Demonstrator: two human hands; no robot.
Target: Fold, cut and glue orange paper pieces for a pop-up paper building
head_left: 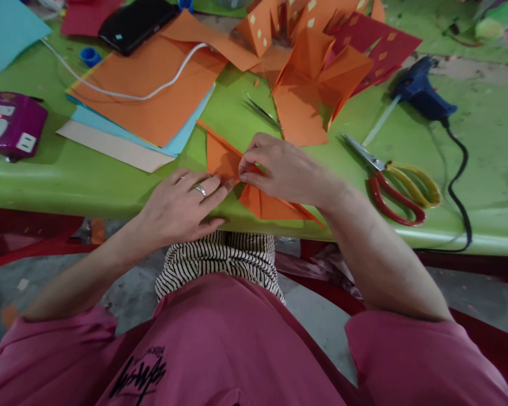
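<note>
1. Right now the folded orange paper piece (237, 186) is lying at the near edge of the green desk (482, 141), with its lower corner reaching the desk's rim, so a careless push could be sending it over the edge toward the lap.
2. The right hand (285, 169) is pinching a flap of that paper between thumb and fingertips, closed on the fold; if the pinch is drifting off line, the crease is likely going crooked.
3. The left hand (182, 206), wearing a ring, is lying flat with fingers spread, pressing the paper's left part down rather than gripping it; if this pressure is slackening, the sheet is probably sliding under the other hand's pull.
4. Just beyond the paper, thin metal tweezers (262, 111) are lying near the fingers, and a knuckle could be knocking them.
5. Farther out, the red-and-yellow-handled scissors (395, 186) are resting to the right, well apart from the blue glue gun (423, 93), whose black cord (459, 186) is trailing over the desk edge and could be snagging an elbow.
6. At the left, the stack of orange, blue and cream paper sheets (139, 96) is carrying a white cable (122, 93) across it, near enough for a sleeve to be dragging.
</note>
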